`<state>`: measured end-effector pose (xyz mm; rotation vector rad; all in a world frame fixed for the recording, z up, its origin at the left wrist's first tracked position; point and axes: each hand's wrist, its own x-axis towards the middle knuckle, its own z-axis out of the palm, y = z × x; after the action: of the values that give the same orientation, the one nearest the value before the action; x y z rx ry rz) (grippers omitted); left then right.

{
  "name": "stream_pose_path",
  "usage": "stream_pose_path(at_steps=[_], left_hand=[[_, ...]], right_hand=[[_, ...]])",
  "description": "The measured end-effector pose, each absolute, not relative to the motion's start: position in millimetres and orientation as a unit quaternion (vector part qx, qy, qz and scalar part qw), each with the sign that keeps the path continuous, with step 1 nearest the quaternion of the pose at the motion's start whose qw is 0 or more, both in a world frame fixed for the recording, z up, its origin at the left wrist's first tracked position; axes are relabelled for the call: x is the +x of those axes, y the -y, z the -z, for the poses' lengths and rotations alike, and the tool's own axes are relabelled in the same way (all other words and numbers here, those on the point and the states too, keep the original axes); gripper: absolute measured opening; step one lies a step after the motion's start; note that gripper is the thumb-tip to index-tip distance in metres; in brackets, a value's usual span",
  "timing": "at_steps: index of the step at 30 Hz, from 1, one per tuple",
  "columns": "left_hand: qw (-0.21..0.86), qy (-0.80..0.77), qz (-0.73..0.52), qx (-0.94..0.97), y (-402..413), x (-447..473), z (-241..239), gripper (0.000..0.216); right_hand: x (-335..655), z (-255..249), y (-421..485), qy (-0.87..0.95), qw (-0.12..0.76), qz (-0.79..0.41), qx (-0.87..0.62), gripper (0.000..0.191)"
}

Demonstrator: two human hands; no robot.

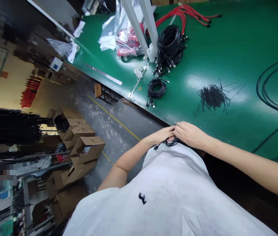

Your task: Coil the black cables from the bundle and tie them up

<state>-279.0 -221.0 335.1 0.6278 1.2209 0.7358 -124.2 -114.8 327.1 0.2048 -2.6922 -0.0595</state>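
Note:
My left hand (162,135) and my right hand (189,133) meet close to my shirt, at the near edge of the green table. Between them they grip a small coiled black cable (172,142), and its plug end sticks out on the left. Most of the coil is covered by my fingers. Ahead on the table lies a loose pile of black twist ties (213,96). A finished-looking coil of black cable (156,88) rests near the edge, with a larger bundle of black cables (170,44) behind it.
Red cables (185,14) lie at the back of the green table (239,42), beside plastic bags (129,37) and grey uprights (151,24). Long black cable loops (264,88) spread at the right. Cardboard boxes (87,149) and a wooden stool (101,92) stand on the floor at left.

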Motion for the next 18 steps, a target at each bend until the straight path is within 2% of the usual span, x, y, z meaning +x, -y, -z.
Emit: stream_pose_path(at_steps=[4, 10, 18], left_hand=[[0.767, -0.465, -0.405, 0.179, 228.5, -285.5, -330.7, 0.05], [0.735, -0.47, -0.463, 0.16, 231.3, -286.4, -329.5, 0.044], [0.721, -0.475, -0.485, 0.137, 228.4, -279.9, -323.2, 0.051]], right_hand=[[-123.3, -336.6, 116.6, 0.971, 0.221, 0.023, 0.087, 0.028], [-128.7, -343.4, 111.0, 0.965, 0.232, 0.042, 0.113, 0.026], [-128.6, -336.1, 113.8, 0.958, 0.229, 0.141, 0.098, 0.026]])
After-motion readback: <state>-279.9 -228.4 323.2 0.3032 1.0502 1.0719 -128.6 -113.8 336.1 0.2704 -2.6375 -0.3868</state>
